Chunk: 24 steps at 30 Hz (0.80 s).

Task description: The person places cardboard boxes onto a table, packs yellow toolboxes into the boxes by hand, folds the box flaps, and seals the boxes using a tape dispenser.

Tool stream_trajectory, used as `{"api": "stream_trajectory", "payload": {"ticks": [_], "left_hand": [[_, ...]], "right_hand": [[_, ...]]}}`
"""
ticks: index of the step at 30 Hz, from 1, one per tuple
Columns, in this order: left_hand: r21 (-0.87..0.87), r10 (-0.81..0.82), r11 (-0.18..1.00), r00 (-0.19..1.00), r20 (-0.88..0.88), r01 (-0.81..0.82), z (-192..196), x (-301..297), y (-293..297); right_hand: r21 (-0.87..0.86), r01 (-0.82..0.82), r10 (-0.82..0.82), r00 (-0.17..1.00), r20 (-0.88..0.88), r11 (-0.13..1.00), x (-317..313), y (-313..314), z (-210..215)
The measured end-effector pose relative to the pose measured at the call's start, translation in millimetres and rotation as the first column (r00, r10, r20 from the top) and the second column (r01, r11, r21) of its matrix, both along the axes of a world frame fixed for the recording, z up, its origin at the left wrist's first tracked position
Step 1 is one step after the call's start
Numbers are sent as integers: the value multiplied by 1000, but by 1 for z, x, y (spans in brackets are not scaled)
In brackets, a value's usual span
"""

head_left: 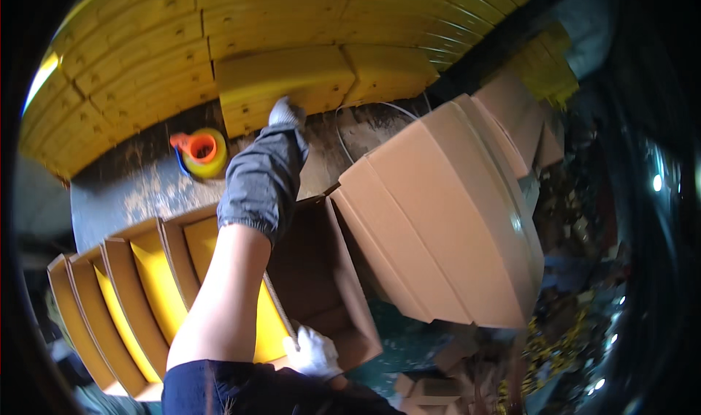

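My left hand (286, 112), in a pale glove and grey sleeve cover, reaches far forward over the open carton. Its fingers look curled against the near edge of a yellow box (285, 79), which juts out from the stack; the fingertips are partly hidden. My gloved right hand (314, 353) is low in the view, closed at the near end of a thin cardboard divider (279, 303). The long brown carton (358, 298) is split by several upright dividers, with yellow boxes (157, 276) standing between them. Its right-hand section shows dark, bare cardboard.
Yellow boxes (139, 57) are stacked along the back of a worn table (139, 192). A tape roll with an orange core (202, 147) rests left of my left arm. Large closed cartons (438, 218) stand at the right. Cardboard scraps (431, 393) lie below them.
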State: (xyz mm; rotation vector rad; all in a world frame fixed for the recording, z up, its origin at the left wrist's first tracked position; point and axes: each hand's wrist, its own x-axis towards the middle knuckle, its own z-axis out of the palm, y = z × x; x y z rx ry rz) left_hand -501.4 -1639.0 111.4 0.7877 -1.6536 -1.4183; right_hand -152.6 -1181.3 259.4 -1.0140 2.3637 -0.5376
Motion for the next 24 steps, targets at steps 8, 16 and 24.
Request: {"api": "stream_trajectory", "payload": {"ticks": [8, 16, 24], "left_hand": [[-284, 90, 934, 628, 773, 215, 43, -25, 4], [-452, 140, 870, 780, 610, 198, 187, 147, 61], [334, -195, 878, 894, -404, 343, 281, 378, 173]], "right_hand": [[70, -51, 55, 997, -52, 996, -9, 7, -10], [-2, -116, 114, 966, 232, 993, -42, 17, 25], [-399, 484, 431, 49, 901, 779, -124, 58, 32]]}}
